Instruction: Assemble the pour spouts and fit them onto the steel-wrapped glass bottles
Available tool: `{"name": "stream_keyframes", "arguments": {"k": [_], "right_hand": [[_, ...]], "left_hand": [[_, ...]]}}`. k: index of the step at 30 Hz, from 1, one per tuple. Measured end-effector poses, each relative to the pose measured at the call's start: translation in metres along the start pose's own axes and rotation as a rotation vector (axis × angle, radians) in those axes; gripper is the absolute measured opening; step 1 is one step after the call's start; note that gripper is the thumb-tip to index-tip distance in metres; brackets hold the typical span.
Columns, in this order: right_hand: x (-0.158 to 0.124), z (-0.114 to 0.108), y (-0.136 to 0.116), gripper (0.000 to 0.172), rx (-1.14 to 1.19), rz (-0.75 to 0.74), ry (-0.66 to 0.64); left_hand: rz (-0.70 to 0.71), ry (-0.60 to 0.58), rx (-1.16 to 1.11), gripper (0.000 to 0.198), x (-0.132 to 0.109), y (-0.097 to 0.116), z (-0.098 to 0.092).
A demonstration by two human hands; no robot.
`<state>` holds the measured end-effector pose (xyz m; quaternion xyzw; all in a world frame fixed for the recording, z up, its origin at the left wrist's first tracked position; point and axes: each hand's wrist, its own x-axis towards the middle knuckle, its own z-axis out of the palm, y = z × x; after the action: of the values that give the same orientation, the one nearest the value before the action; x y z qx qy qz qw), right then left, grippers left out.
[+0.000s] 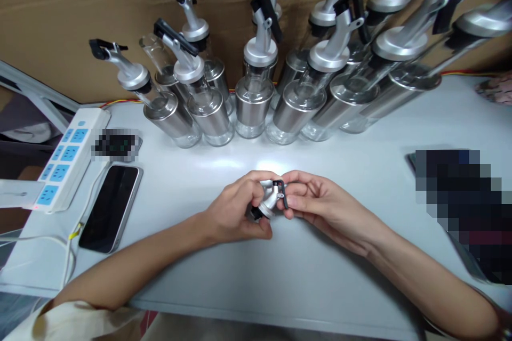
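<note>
A silver pourer spout with a black flap [272, 198] is held low over the white table [312, 277], near its middle. My left hand [236, 210] is wrapped round the spout's base. My right hand [320, 202] pinches the black flap at the spout's tip with thumb and fingers. Both hands meet at the spout, just in front of a row of several glass-and-steel oil bottles [254, 96] fitted with the same kind of spout.
A white power strip with blue sockets [68, 157] lies at the left edge, with a dark phone [112, 208] beside it on a cable. A pixelated object [464, 208] sits at right. Brown cardboard [80, 0] backs the table. Another person's hand [498, 88] shows far right.
</note>
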<state>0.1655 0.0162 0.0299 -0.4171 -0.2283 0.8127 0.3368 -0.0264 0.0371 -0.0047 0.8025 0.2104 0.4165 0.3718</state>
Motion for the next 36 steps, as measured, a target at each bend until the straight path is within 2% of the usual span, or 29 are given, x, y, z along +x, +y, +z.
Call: {"name": "stream_keyframes", "arguments": {"k": [3,13,19,26,31,36], "right_hand": [[0.0014,0.0014,0.0011,0.025,0.043,0.052,-0.007],[-0.0018,0.0003,0.0011,0.02,-0.076,-0.038,-0.011],[-0.0031,-0.0045,0.0064,0.02,-0.293,-0.162,-0.085],[-0.007,-0.0013,0.005,0.022,-0.262,-0.186,-0.184],[-0.0067,0.003,0.006,0.024,-0.337,-0.174,-0.12],[-0.0046,0.003,0.0022,0.023,-0.289,-0.163,-0.006]], "left_hand": [[-0.013,-0.002,-0.017,0.034,-0.0009,-0.001,0.0002],[0.026,0.022,-0.063,0.041,0.0018,-0.0029,0.0006],[0.095,0.033,-0.085,0.06,0.0027,-0.0079,0.0015],[0.036,0.046,-0.048,0.054,0.0031,-0.0056,0.0017],[-0.039,-0.056,-0.065,0.045,0.0028,-0.0051,0.0016],[-0.126,-0.039,-0.091,0.044,0.002,-0.0051,0.0003]]}}
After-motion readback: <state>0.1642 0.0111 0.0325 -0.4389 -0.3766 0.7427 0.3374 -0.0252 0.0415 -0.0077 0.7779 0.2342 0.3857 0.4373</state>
